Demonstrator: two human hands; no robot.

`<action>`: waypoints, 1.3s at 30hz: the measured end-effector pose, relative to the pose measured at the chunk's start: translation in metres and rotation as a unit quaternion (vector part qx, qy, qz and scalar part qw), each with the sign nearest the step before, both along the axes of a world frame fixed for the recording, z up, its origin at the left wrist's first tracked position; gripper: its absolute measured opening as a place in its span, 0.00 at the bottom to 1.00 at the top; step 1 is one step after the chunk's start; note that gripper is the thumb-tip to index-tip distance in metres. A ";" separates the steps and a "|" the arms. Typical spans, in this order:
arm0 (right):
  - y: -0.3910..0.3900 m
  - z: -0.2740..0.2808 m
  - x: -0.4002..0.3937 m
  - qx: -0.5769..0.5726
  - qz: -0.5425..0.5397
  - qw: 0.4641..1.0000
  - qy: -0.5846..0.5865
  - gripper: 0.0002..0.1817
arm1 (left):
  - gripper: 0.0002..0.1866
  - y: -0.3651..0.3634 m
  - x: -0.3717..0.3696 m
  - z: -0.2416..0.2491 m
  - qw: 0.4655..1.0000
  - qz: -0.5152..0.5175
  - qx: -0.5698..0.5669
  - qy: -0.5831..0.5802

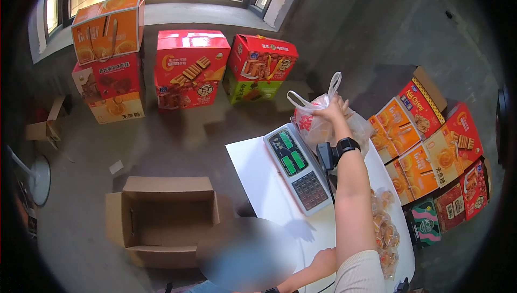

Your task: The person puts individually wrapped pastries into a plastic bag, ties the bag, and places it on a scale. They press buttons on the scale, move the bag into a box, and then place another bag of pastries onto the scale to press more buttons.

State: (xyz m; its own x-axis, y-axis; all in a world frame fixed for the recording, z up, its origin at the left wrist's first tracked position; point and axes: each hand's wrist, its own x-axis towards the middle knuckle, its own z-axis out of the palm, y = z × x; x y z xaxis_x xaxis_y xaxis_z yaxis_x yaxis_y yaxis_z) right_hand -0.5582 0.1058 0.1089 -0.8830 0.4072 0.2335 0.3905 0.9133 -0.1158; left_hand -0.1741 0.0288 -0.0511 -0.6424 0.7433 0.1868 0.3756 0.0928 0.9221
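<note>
My right hand (335, 111), with a black watch on its wrist, grips the gathered top of a white plastic bag (318, 127). The handle loops stick up beside the fingers. Red print shows on the bag, and its contents are hard to make out. It is at the far end of the white table (253, 180), behind a digital scale (299, 169) with lit green displays. My forearm passes over the table to the right of the scale. My left hand is not in view.
A co-worker's hand (322, 263) rests near the table's front edge. An open cardboard box (169, 218) lies at lower left. Small wrapped packs (385, 234) line the table's right side. Printed cartons stand at right (420, 169) and by the window (191, 72).
</note>
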 end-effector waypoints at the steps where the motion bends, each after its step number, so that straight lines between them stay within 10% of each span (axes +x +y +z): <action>1: -0.001 -0.002 0.000 -0.002 0.000 1.000 0.000 0.68 | 0.10 0.004 0.002 -0.005 1.000 0.000 -0.002 0.000; 4: -0.017 -0.004 0.004 -0.010 -0.008 1.000 0.018 0.60 | 0.12 0.014 0.009 -0.018 0.999 -0.042 0.000 0.001; 9: -0.026 -0.018 0.009 0.062 -0.002 0.997 0.049 0.17 | 0.09 -0.001 0.008 -0.004 0.991 0.035 0.133 -0.005; 12: -0.020 -0.029 0.007 0.106 0.026 0.989 0.099 0.13 | 0.09 0.038 0.019 -0.051 0.933 0.107 0.329 -0.095; 16: -0.014 -0.023 0.022 0.189 0.057 0.967 0.164 0.12 | 0.08 0.008 0.010 -0.037 0.980 0.089 0.172 0.045; 18: -0.022 0.001 0.036 0.060 0.043 0.976 0.205 0.10 | 0.08 -0.020 -0.003 0.000 0.996 -0.019 -0.031 0.083; 26: -0.029 0.095 0.092 -0.044 0.104 0.923 0.367 0.10 | 0.08 -0.057 0.003 0.015 0.996 -0.023 -0.055 0.067; 31: -0.117 0.108 0.122 -0.303 0.273 0.837 0.365 0.11 | 0.21 -0.217 -0.019 0.073 0.956 -0.289 0.011 -0.045; 35: -0.204 0.064 0.152 -0.232 0.357 0.871 0.247 0.09 | 0.16 -0.386 -0.003 0.147 0.982 -0.139 0.122 0.037; 39: -0.290 -0.023 0.182 -0.016 0.453 0.881 0.140 0.06 | 0.09 -0.466 0.042 0.201 0.886 0.110 0.192 0.407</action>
State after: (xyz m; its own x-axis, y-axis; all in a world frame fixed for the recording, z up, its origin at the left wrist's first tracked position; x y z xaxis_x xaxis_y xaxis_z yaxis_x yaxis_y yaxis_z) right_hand -0.3766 -0.1840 0.0855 -0.7590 -0.4240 0.4940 -0.5436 0.8304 -0.1224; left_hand -0.1319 -0.4371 0.1497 -0.2999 0.3980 0.8670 0.9427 -0.0157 0.3332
